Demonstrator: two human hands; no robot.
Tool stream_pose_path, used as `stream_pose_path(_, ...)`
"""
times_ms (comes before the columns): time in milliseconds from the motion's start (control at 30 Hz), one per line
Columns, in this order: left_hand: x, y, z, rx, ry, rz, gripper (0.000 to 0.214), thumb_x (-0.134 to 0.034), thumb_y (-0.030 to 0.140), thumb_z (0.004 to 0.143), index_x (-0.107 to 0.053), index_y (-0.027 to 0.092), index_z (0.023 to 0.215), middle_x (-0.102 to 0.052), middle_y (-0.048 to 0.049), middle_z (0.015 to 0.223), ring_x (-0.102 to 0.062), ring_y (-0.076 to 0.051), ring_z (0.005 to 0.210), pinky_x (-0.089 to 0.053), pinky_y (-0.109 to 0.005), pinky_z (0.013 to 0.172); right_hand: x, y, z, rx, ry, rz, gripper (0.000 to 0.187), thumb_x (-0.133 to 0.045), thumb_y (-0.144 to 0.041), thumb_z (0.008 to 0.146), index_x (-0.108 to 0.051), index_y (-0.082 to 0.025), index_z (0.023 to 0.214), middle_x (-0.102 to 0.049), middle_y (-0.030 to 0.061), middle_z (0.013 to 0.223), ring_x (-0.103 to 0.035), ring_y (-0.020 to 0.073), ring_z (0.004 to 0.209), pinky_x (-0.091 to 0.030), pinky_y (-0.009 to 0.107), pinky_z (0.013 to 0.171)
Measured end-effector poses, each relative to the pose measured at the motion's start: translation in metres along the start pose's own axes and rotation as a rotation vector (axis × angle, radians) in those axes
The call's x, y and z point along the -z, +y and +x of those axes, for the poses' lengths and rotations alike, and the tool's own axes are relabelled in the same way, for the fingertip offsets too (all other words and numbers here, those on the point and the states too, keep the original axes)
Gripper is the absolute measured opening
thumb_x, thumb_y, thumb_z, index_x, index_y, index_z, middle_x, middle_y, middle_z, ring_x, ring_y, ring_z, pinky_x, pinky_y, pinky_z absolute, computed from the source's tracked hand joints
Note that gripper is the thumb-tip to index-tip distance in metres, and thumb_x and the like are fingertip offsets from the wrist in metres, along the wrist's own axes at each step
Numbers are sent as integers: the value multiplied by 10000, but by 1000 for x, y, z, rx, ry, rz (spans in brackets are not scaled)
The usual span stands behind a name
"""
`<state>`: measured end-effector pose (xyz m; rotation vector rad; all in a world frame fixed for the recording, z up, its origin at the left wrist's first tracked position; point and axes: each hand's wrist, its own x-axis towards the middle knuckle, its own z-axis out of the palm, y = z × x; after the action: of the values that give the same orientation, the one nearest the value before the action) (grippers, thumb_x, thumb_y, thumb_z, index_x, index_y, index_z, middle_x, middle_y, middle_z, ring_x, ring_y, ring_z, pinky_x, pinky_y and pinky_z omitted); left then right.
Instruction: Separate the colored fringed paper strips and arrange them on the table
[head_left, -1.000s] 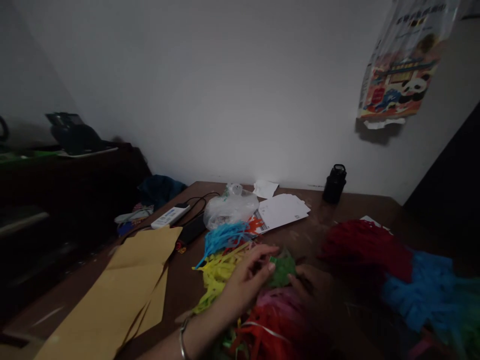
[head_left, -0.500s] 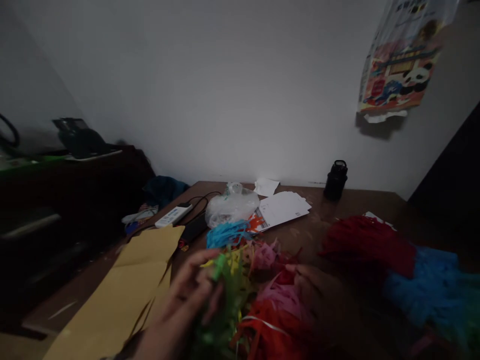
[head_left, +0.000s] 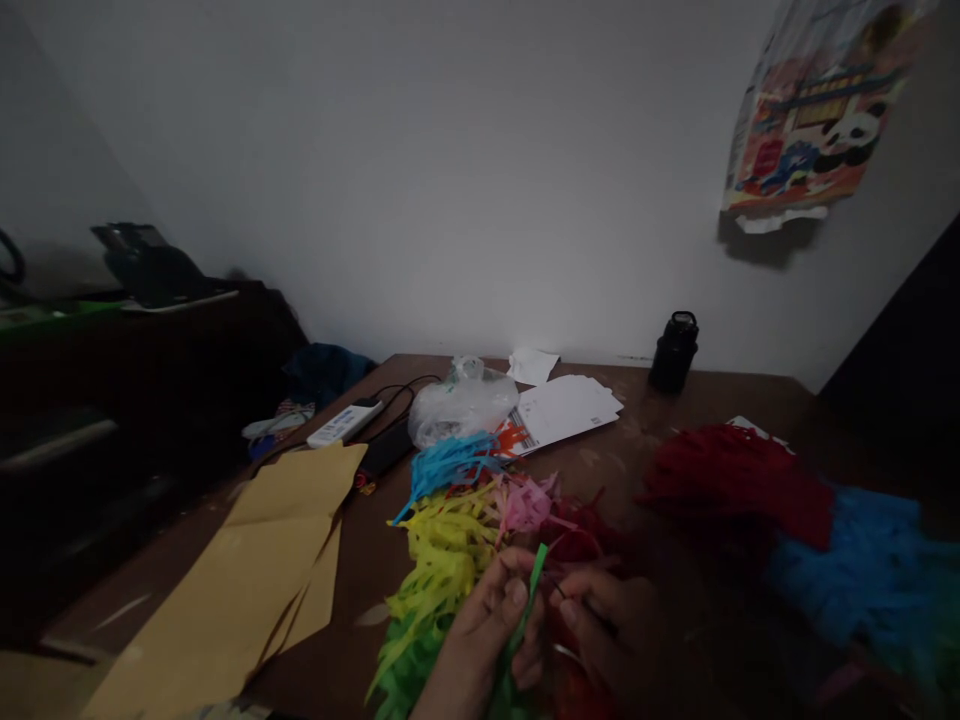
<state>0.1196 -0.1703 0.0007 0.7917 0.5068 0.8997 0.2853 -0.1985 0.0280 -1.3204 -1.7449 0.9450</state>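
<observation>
At the bottom centre my left hand is closed on a narrow green strip, its tip poking up past the thumb. My right hand is closed in a pinch beside it; something thin and dark shows at its fingertips, too small to name. Around the hands lie bundles of thin, paper-like strips: a yellow bundle and a green bundle on the left, a pink bundle and a dark red bundle beyond. A blue bundle is farther back. Red strips below the right hand are partly hidden.
Brown envelopes lie left on the table. A clear plastic bag, white cards and a white power strip are behind. A black bottle stands near the wall. Red strips and blue strips cover the right side.
My left hand has moved right, close to the right hand, uncovering the yellow and green strips. The pink and red strips near my right hand are now lower and mostly hidden. The view shifted slightly.
</observation>
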Motion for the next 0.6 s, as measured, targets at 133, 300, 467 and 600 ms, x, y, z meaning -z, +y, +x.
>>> stream_pose_path(133, -2, -1, -1, 16, -2, -8, 309, -681, 441, 844, -530, 226, 1005, -474, 76, 601, -306, -31, 403, -329, -142, 417, -1, -1, -1, -1, 5, 12, 264, -457, -336, 903, -659, -206, 794, -652, -11, 598, -583, 120, 508, -384, 190, 473)
stream_pose_path(300, 5, -12, 2, -60, -10, 51, 299, -658, 451, 856, -524, 226, 1001, -484, 79, 590, -315, -39, 392, -325, -157, 419, -1, -6, 1, -54, 19, 47, 278, -466, -326, 893, -664, -205, 739, -659, -10, 588, -592, 121, 503, -385, 188, 468)
stream_pose_path(467, 9, -16, -1, -147, 68, 270, 301, -643, 476, 862, -538, 196, 894, -471, 75, 558, -346, -60, 458, -306, -161, 463, 0, 2, 5, -131, -38, 154, 262, -477, -346, 882, -647, -190, 757, -605, -30, 508, -562, 119, 462, -385, 197, 468)
stream_pose_path(600, 8, -10, -9, -124, 86, 487, 275, -588, 467, 899, -533, 202, 853, -524, 45, 654, -460, -98, 573, -384, -193, 558, -4, 11, 7, -203, -82, 316, 249, -486, -372, 871, -616, -191, 981, -607, -59, 502, -519, 113, 393, -380, 204, 442)
